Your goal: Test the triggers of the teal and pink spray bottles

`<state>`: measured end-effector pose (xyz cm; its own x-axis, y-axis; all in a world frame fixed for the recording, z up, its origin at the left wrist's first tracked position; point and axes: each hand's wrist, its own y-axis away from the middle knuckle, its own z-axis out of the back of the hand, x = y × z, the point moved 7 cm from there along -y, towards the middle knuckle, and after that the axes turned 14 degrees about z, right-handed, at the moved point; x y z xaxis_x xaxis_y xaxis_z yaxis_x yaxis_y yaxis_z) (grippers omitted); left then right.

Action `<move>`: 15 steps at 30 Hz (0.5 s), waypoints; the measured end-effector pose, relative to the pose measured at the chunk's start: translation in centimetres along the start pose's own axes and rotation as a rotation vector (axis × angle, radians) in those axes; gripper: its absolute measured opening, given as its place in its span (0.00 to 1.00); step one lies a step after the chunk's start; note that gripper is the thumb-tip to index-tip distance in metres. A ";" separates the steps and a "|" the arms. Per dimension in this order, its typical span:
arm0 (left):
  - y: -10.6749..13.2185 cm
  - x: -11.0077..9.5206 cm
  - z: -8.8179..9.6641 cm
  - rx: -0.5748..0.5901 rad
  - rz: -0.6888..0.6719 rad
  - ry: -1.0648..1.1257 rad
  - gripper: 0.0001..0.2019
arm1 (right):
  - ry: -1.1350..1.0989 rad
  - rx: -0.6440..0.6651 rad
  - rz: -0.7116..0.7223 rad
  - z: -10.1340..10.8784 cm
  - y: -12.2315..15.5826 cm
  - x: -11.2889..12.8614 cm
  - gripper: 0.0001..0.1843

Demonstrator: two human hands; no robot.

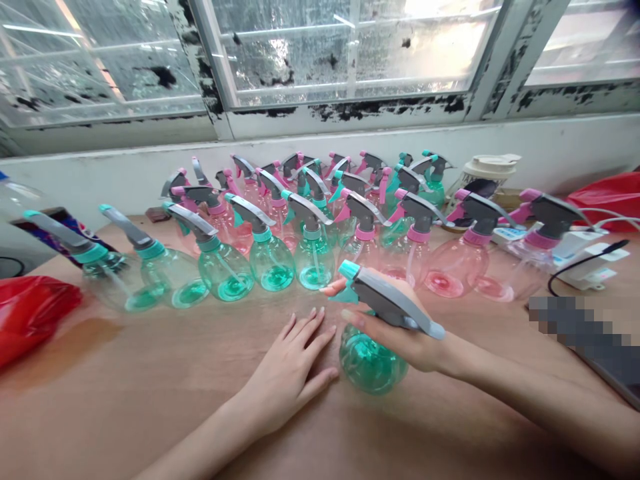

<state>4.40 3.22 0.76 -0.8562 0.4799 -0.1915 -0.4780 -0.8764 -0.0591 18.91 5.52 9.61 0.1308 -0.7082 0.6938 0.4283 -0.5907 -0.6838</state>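
My right hand [400, 340] grips a green spray bottle [373, 367] around its neck, below the grey trigger head with its teal nozzle. The bottle is close to the tabletop; whether its base touches I cannot tell. My left hand [290, 367] lies flat on the wooden table [165, 413] with fingers stretched out, just left of that bottle and apart from it. Beyond both hands runs a front row of spray bottles, with green ones [273, 267] on the left and pink ones [453, 267] on the right. Several more pink and green bottles stand behind them.
A red plastic bag [35, 313] lies at the left edge, near a dark blue drink bottle [65, 233]. At the right are a lidded cup [483, 180], white power adapters with cables [583, 260], another red bag [610, 197] and a dark, partly blurred-out flat device [600, 360].
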 end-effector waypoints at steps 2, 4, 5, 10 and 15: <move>0.0 0.0 0.0 -0.001 0.000 -0.004 0.26 | 0.002 0.005 -0.004 0.0 -0.1 0.1 0.12; 0.0 0.1 -0.1 -0.004 -0.003 -0.008 0.26 | 0.021 0.011 -0.004 0.0 -0.3 0.2 0.11; 0.0 0.1 -0.1 -0.006 -0.004 -0.009 0.26 | 0.036 0.016 -0.004 0.1 -0.4 0.2 0.10; -0.1 0.1 -0.1 -0.018 -0.012 -0.002 0.26 | 0.113 0.038 0.035 0.2 -0.7 0.6 0.05; 0.0 0.1 -0.1 -0.012 -0.005 -0.003 0.26 | 0.179 0.040 0.065 0.3 -0.8 1.0 0.01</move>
<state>4.31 3.30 0.64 -0.8542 0.4846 -0.1886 -0.4801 -0.8742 -0.0717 18.99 5.38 10.94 -0.0007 -0.8040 0.5946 0.4596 -0.5284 -0.7139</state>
